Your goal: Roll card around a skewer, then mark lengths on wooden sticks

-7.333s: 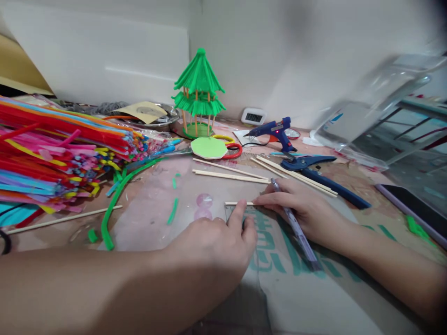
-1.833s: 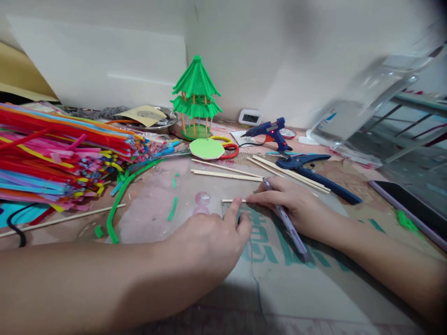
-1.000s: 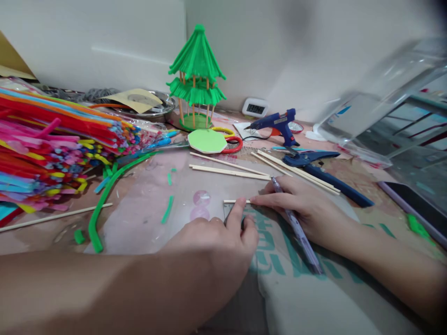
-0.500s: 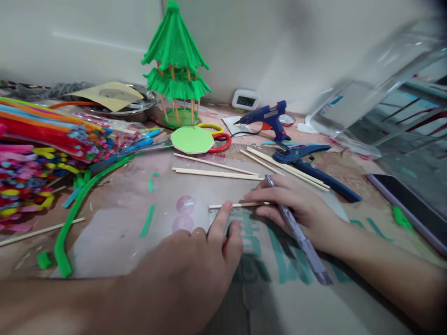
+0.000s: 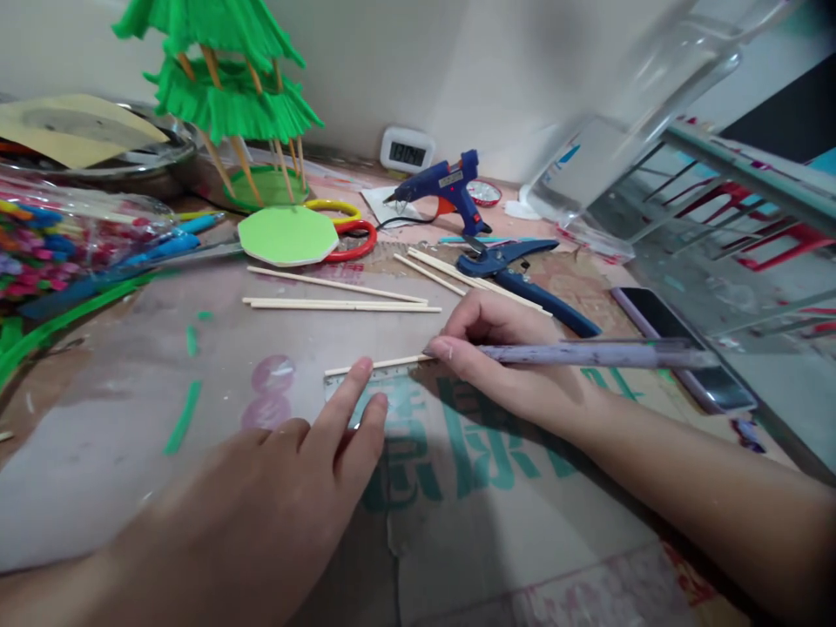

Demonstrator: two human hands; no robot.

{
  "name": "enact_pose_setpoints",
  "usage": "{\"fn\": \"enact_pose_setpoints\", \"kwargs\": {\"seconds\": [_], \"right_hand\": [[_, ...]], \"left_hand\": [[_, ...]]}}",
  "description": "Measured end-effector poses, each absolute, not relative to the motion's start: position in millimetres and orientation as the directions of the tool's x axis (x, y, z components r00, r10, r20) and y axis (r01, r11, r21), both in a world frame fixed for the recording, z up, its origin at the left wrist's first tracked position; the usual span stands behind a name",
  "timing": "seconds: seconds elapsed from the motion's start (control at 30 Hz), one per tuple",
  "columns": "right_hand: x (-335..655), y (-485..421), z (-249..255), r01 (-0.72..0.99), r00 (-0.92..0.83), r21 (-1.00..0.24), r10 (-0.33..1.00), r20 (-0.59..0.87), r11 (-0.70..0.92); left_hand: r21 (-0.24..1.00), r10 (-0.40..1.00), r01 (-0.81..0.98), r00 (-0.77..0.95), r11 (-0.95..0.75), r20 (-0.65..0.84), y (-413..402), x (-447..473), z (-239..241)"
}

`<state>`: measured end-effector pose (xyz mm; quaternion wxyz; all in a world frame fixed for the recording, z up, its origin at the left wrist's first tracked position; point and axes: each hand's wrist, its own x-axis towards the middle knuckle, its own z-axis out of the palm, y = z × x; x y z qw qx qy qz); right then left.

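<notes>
My left hand [image 5: 287, 479] lies on the table with two fingers stretched flat, pressing a clear ruler [image 5: 366, 383] beside a short wooden stick [image 5: 385, 363]. My right hand [image 5: 502, 357] is closed round a pale purple pen [image 5: 588, 354], whose tip meets the stick near its right end. The pen lies nearly level, pointing left. The stick rests along the ruler's far edge on the cardboard-covered table [image 5: 489, 488].
Long wooden sticks [image 5: 340, 303] lie beyond the hands. A green octagon card [image 5: 287, 235] covers red and yellow scissors [image 5: 349, 239]. A blue glue gun [image 5: 448, 187], blue cutters [image 5: 522, 279], a green pagoda model [image 5: 228, 87], a phone [image 5: 679, 344] and bagged pipe cleaners [image 5: 58, 244] surround them.
The view has swung right and down. My right hand has turned the pen from slanting toward me to nearly level, its tip at the stick. My left fingers have stayed on the ruler.
</notes>
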<state>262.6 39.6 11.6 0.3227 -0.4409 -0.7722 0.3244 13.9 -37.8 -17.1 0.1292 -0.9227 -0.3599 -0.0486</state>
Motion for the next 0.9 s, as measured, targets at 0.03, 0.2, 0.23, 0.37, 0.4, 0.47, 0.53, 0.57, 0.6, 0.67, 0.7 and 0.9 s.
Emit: {"fn": "enact_pose_setpoints", "kwargs": {"seconds": [0.03,0.2,0.23,0.37,0.4,0.47,0.53,0.57,0.6,0.67,0.7,0.9], "right_hand": [[262.6,40.5,10.4,0.462,-0.393,-0.794,0.894,0.217,0.396],[264.8,43.0,7.4,0.507,-0.335,-0.763,0.908,0.253,0.400],[265.2,43.2,7.0,0.522,-0.334,-0.746,0.904,0.267,0.413],[266.0,43.2,5.7,0.550,-0.352,-0.716,0.897,0.267,0.429],[265.9,43.0,5.5,0.551,-0.351,-0.721,0.900,0.258,0.421],[265.7,42.6,5.3,0.550,-0.354,-0.726,0.903,0.245,0.413],[265.6,42.4,5.3,0.549,-0.365,-0.722,0.898,0.246,0.421],[265.7,42.5,5.3,0.549,-0.373,-0.718,0.894,0.247,0.428],[265.9,42.6,5.2,0.550,-0.380,-0.713,0.891,0.249,0.435],[266.4,42.9,4.7,0.556,-0.393,-0.705,0.886,0.245,0.441],[266.6,43.0,4.4,0.561,-0.399,-0.698,0.884,0.243,0.445],[265.5,42.8,4.6,0.569,-0.410,-0.669,0.871,0.272,0.477]], "left_hand": [[-0.230,0.637,0.666,0.746,-0.710,0.194,-37.3,14.4,-17.2],[-0.287,0.608,0.645,0.764,-0.708,0.216,-36.8,14.6,-19.1],[-0.287,0.619,0.652,0.757,-0.702,0.207,-37.4,13.9,-19.9],[-0.270,0.665,0.681,0.729,-0.681,0.161,-40.8,11.0,-22.7],[-0.263,0.674,0.686,0.723,-0.678,0.150,-41.4,10.7,-23.3],[-0.253,0.689,0.699,0.711,-0.669,0.139,-42.6,10.4,-24.4],[-0.246,0.697,0.705,0.704,-0.665,0.136,-43.8,10.1,-25.6],[-0.245,0.695,0.705,0.705,-0.665,0.141,-44.4,9.8,-26.0],[-0.244,0.693,0.704,0.706,-0.666,0.144,-45.0,9.4,-26.3],[-0.234,0.694,0.708,0.704,-0.667,0.151,-46.0,8.6,-26.2],[-0.220,0.699,0.714,0.699,-0.665,0.153,-46.2,8.3,-25.8],[-0.142,0.710,0.734,0.678,-0.664,0.188,-44.3,9.4,-24.6]]}}
